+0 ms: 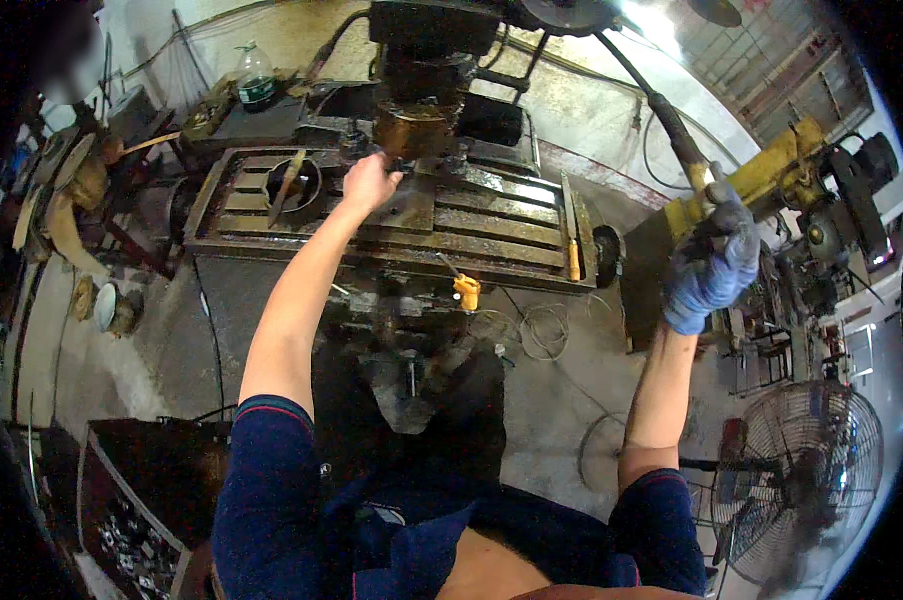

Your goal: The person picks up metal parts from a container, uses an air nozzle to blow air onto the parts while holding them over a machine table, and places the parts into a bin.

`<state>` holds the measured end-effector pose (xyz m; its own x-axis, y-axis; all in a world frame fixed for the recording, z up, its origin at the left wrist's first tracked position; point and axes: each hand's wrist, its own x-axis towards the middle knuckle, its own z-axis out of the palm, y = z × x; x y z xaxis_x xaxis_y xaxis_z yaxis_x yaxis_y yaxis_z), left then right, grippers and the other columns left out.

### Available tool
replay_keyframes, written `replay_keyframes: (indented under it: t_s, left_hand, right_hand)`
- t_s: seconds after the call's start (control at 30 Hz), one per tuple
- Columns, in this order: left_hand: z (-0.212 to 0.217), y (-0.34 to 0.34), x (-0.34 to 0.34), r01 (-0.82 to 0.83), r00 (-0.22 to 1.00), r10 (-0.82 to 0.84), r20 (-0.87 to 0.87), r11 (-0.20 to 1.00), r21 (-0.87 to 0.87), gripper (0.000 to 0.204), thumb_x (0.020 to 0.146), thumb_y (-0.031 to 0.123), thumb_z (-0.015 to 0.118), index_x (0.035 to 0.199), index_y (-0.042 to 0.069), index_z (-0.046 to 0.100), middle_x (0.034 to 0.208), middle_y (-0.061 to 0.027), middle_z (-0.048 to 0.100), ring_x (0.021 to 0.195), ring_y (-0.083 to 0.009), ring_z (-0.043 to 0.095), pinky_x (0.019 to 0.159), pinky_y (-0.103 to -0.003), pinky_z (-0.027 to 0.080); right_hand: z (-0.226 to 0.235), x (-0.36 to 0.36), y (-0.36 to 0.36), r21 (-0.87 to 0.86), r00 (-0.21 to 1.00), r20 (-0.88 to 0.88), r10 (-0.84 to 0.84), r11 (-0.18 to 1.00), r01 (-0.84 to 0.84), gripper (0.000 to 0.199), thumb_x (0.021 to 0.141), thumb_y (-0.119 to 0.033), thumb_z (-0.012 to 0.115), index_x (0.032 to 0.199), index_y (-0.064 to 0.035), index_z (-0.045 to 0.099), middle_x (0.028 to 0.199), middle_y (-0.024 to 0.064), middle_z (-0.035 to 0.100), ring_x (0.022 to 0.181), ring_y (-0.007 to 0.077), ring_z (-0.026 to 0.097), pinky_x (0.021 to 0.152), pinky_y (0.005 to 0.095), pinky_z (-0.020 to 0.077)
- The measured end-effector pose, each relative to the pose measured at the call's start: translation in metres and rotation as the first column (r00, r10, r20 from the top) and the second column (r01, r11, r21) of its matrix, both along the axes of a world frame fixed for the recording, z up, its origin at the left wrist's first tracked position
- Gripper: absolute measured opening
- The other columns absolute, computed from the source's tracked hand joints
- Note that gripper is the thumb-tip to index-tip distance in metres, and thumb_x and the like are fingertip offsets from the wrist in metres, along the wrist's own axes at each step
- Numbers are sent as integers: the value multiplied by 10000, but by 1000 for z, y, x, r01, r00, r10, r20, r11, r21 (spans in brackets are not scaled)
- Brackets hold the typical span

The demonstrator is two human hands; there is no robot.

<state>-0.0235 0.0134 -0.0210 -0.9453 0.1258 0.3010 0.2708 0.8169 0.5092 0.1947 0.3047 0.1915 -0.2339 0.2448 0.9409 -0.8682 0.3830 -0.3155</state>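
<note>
My bare left hand (pixel 370 184) is closed beside the dark machine head (pixel 419 125), above the slotted metal table (pixel 497 207). A small dark part shows at its fingertips, but I cannot make out what it is. Off to the right, my right hand (pixel 714 262) wears a blue-grey work glove. Its fingers are wrapped round the end of a long dark lever (pixel 675 125) that slants down from the machine's upper part. On the left of the table stands a round dark container (pixel 310 187) with a brush-like wooden tool (pixel 288 188) lying across it.
A yellow-handled tool (pixel 574 260) lies along the table's right end. At its front edge hangs a yellow air gun (pixel 466 290) with a thin hose (pixel 542 335). A large fan (pixel 802 485) stands lower right, a metal bin (pixel 137 500) lower left. Behind is a plastic bottle (pixel 256 80).
</note>
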Motion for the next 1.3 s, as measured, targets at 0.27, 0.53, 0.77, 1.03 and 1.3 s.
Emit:
replay_keyframes:
  t_s: [0.27,0.53,0.77,1.03,1.3]
  left_hand:
    - [32,-90,91,-32,980,73,-183,976,215,287,741,168,597,1019,96,595,755,-133,627,704,-296,611,621,-392,471]
    - [11,-148,97,-276,947,193,-258,900,-337,483,765,259,599,1203,120,451,765,-138,610,745,-333,597,698,-431,454]
    - [0,-167,81,-175,930,164,-329,985,-4,305,834,162,519,1109,33,550,749,-195,614,684,-342,602,623,-418,468]
    - [-3,-65,76,-59,997,18,75,797,600,250,859,164,495,995,-18,598,683,-163,613,590,-224,608,568,-336,465]
    - [-17,-7,36,-88,969,173,-176,910,406,247,832,180,493,983,24,612,863,-202,617,842,-353,593,727,-421,472]
  right_hand:
    - [-6,0,9,-37,997,34,76,997,-74,321,847,-305,481,760,-4,551,918,184,600,934,285,543,947,471,324]
    - [-3,1,3,-79,993,38,112,991,-109,321,835,-311,502,746,-6,544,913,175,594,937,289,547,891,402,372]
    - [0,-1,11,-1,984,-6,176,984,-176,312,835,-306,513,766,-7,567,872,159,596,920,282,559,959,462,336]
    - [-5,0,2,-113,986,-20,163,980,-164,350,864,-302,449,701,1,516,843,176,591,872,255,555,984,525,313]
    - [-2,-2,-7,-108,1000,-6,15,994,-15,359,860,-317,470,707,0,539,859,172,597,841,234,555,991,535,304]
